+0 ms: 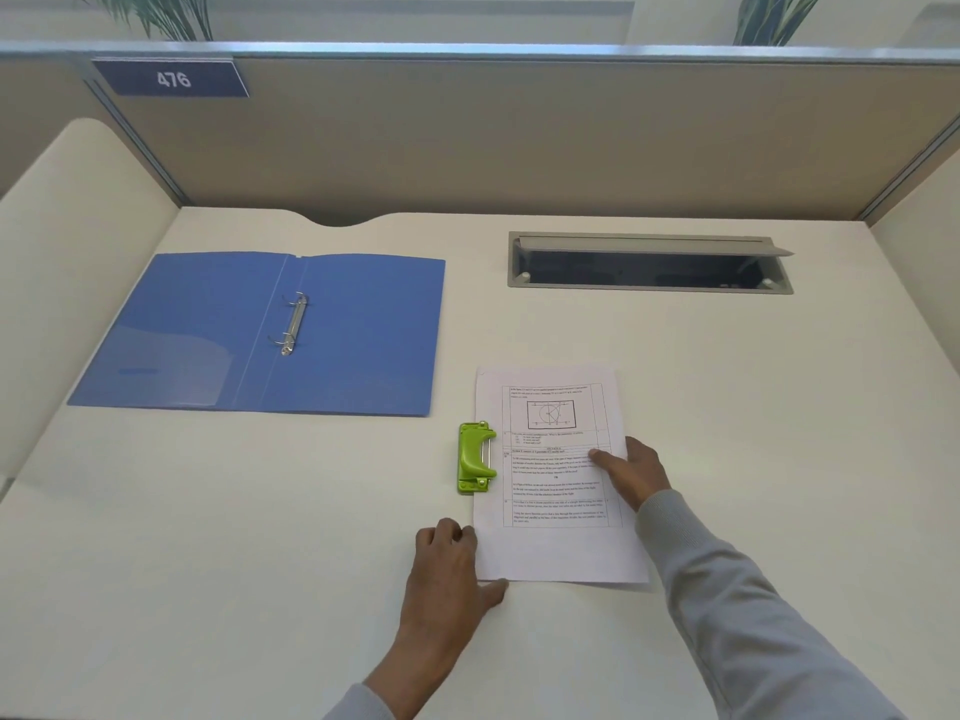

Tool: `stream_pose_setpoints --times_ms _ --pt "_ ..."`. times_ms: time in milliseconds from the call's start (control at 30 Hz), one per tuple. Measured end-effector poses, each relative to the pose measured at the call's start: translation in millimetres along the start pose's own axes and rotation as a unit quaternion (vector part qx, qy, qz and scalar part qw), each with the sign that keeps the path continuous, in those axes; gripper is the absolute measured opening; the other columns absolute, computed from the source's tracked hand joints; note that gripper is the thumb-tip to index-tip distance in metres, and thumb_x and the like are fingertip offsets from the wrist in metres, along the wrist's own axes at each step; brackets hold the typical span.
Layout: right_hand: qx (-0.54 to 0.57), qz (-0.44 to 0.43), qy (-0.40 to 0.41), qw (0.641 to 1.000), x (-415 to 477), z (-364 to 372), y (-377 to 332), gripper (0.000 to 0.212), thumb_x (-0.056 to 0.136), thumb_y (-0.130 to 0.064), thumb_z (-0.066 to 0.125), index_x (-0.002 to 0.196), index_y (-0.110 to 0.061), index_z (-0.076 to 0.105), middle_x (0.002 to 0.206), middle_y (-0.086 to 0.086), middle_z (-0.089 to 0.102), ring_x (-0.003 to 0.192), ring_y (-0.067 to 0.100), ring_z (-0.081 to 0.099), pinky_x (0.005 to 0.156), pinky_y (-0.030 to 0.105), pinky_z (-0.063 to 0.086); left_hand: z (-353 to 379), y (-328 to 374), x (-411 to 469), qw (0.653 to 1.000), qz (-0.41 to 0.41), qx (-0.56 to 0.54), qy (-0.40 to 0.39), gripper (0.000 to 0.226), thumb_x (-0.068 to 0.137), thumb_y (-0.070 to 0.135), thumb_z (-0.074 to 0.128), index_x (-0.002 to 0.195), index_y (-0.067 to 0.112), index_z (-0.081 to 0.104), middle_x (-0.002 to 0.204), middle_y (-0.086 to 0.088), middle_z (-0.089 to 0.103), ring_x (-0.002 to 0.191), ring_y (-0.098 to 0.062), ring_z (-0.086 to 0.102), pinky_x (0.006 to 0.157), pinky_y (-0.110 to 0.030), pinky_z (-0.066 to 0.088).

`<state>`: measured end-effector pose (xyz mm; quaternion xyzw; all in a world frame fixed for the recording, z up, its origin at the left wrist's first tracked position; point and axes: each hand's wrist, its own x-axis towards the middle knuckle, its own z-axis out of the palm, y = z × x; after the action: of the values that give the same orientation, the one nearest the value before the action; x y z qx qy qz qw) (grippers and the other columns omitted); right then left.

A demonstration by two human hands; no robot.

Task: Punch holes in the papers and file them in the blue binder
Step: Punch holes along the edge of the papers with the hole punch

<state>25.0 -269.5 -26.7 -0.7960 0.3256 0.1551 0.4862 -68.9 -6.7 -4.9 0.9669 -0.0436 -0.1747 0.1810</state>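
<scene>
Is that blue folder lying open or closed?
Open: the blue binder lies spread flat on the desk, its metal rings exposed, no papers inside.

One head-worn wide-angle view, looking forward and steeply down over the cream desk top (260,511), close in, facing the beige partition wall (519,137).

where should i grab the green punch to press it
Press the raised handle of the punch from above: it arches upward, its slot faces right and already takes the left edge of the papers. Left hand is nearest.
</scene>
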Motion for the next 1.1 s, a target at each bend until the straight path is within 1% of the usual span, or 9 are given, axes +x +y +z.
stream_pose_setpoints --times_ms 267,367,500,633,767,800,933,1000,1100 --pt "0.002 0.003 -0.002 1.0 -2 0 -2 0.036 0.087 -0.03 0.071 0.119 -0.014 0.066 0.119 0.007 0.071 0.109 0.032 0.066 0.101 0.047 0.051 -3 0 5 1.0 -0.012 -0.007 -0.018 0.059 0.078 0.063 0.069 0.117 0.02 0.061 0.116 0.007 0.052 0.112 -0.014 0.043 0.087 -0.019 0.044" --pt "0.005 0.001 -0.009 1.0 1 -1 1 0.041 0.081 -0.034 0.072 0.117 -0.015 0.068 0.119 0.007 0.072 0.108 0.032 0.067 0.101 0.048 0.051 -13 0 15 0.998 -0.055 -0.023 -0.015 0.076 0.069 0.079 0.067 0.11 0.016 0.066 0.108 0.002 0.06 0.107 -0.017 0.055 0.083 -0.024 0.044" --pt "0.019 -0.004 -0.014 1.0 4 -2 6 0.05 0.072 -0.04 0.071 0.116 -0.017 0.069 0.116 0.005 0.073 0.107 0.03 0.068 0.101 0.049 0.052 -38 0 35 0.989 -0.109 -0.086 0.059 0.094 0.064 0.086 0.065 0.115 0.006 0.066 0.108 -0.007 0.07 0.103 -0.025 0.066 0.085 -0.034 0.049" --pt "0.033 -0.009 -0.019 0.999 3 -3 5 0.038 0.079 -0.031 0.074 0.115 -0.018 0.068 0.116 0.005 0.073 0.106 0.03 0.068 0.101 0.05 0.052 -52 -5 66 0.974 -0.119 -0.188 0.051 0.072 0.084 0.074 0.056 0.113 0.009 0.068 0.11 -0.008 0.07 0.104 -0.025 0.066 0.086 -0.035 0.052" --pt "0.046 -0.014 -0.021 0.999 1 -2 3 0.035 0.085 -0.018 0.074 0.118 -0.013 0.068 0.118 0.008 0.073 0.106 0.031 0.069 0.102 0.049 0.052 -57 -4 83 0.956 -0.132 -0.258 0.036 0.049 0.098 0.056 0.053 0.075 0.013 0.065 0.072 0.004 0.066 0.075 -0.017 0.059 0.061 -0.024 0.041" --pt "0.051 -0.014 -0.022 0.998 0 -1 3 0.034 0.085 -0.015 0.074 0.119 -0.012 0.068 0.118 0.01 0.073 0.107 0.031 0.069 0.102 0.05 0.052 -58 -3 84 0.952 -0.134 -0.273 0.035 0.046 0.099 0.051 0.054 0.076 0.013 0.067 0.071 0.005 0.067 0.074 -0.016 0.06 0.06 -0.024 0.042" --pt "0.069 -0.018 -0.028 0.997 0 0 3 0.034 0.088 -0.007 0.071 0.121 -0.008 0.066 0.119 0.013 0.071 0.109 0.032 0.068 0.102 0.048 0.052 -55 -1 89 0.941 -0.142 -0.306 0.038 0.031 0.097 0.038 0.062 0.096 0.012 0.079 0.088 -0.004 0.076 0.087 -0.02 0.068 0.083 -0.033 0.054" --pt "0.063 -0.026 -0.031 0.997 -1 0 2 0.035 0.089 -0.008 0.071 0.123 -0.008 0.065 0.12 0.012 0.071 0.11 0.032 0.068 0.103 0.047 0.052 -54 0 90 0.936 -0.148 -0.317 0.04 0.031 0.096 0.036 0.064 0.103 0.01 0.079 0.087 -0.002 0.074 0.087 -0.018 0.066 0.08 -0.029 0.052" --pt "0.053 -0.031 -0.034 0.998 -2 -1 2 0.038 0.089 -0.011 0.071 0.126 -0.009 0.063 0.12 0.01 0.07 0.111 0.031 0.067 0.104 0.046 0.051 -55 -1 93 0.933 -0.16 -0.32 0.035 0.032 0.095 0.035 0.066 0.113 0.011 0.077 0.102 -0.004 0.077 0.088 -0.015 0.062 0.08 -0.023 0.045"
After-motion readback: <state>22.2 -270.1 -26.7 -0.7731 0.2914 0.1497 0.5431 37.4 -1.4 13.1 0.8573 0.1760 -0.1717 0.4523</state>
